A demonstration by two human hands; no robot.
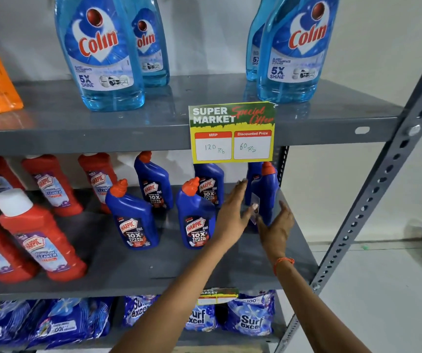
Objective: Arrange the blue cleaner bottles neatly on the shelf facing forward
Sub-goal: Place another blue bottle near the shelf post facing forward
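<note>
- Blue cleaner bottles with orange caps stood on the middle shelf (230,261) of a grey metal rack, right of a group of red bathroom cleaner bottles (39,240).
- Two front blue bottles, one at (134,220) and one at (196,220), stood upright with their labels facing forward; two more stood behind them, at (155,183) and (211,183).
- At the right end, the rightmost blue bottle (266,197) stood between both hands, its label turned away from the front; another blue bottle (253,171) stood just behind it.
- The left hand (232,212) lay flat and spread against that bottle's left side, fingers extended, not closed around it.
- The right hand (277,225) cupped the bottle's lower right side, fingers curled loosely on it, an orange thread (282,262) on the wrist.
- A yellow and green price card (232,132) hung from the upper shelf edge above the hands.
- Pale blue glass cleaner bottles (102,54) stood on the upper shelf; blue detergent packets (250,317) lay on the shelf below.
</note>
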